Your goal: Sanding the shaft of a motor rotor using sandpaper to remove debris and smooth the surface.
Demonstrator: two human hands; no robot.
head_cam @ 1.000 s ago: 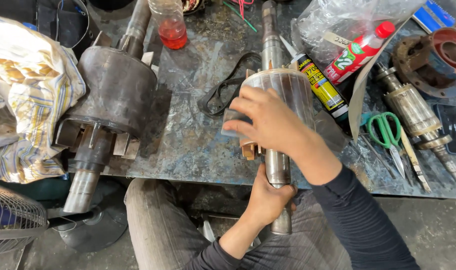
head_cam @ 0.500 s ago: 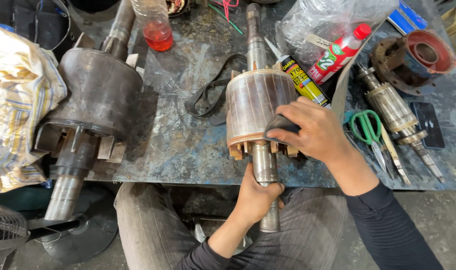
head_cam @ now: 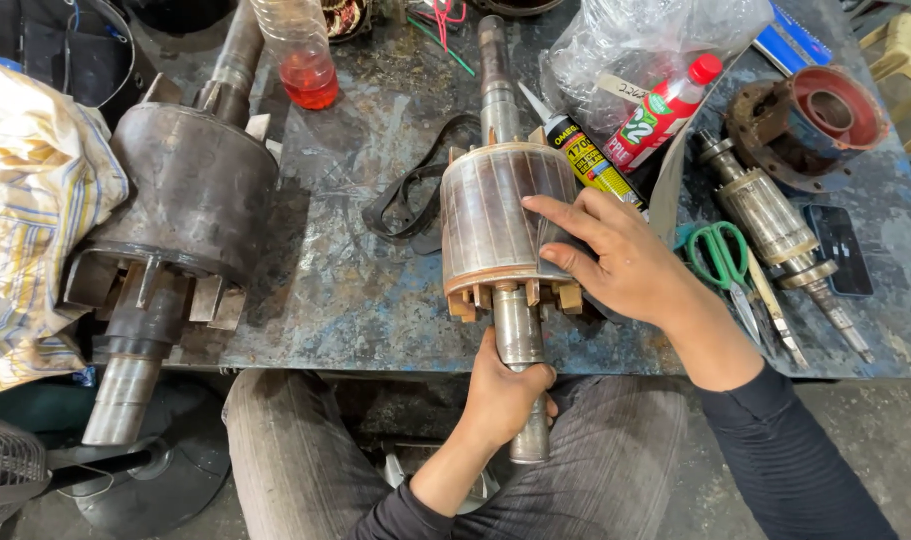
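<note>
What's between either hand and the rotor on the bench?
Nothing visible. The left hand grips the rotor by its shaft below the bench edge; the right hand lies flat on the drum's right side. The black strap lies left of it.

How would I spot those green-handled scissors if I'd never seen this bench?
Start at the dark metal workbench and go to its right side. The scissors lie just beyond the right hand, beside a small motor shaft. Their bright green loop handles are unique there.

Dull brown laminated-metal rotor on smooth steel shaft; rough, stained metal tabletop.
</note>
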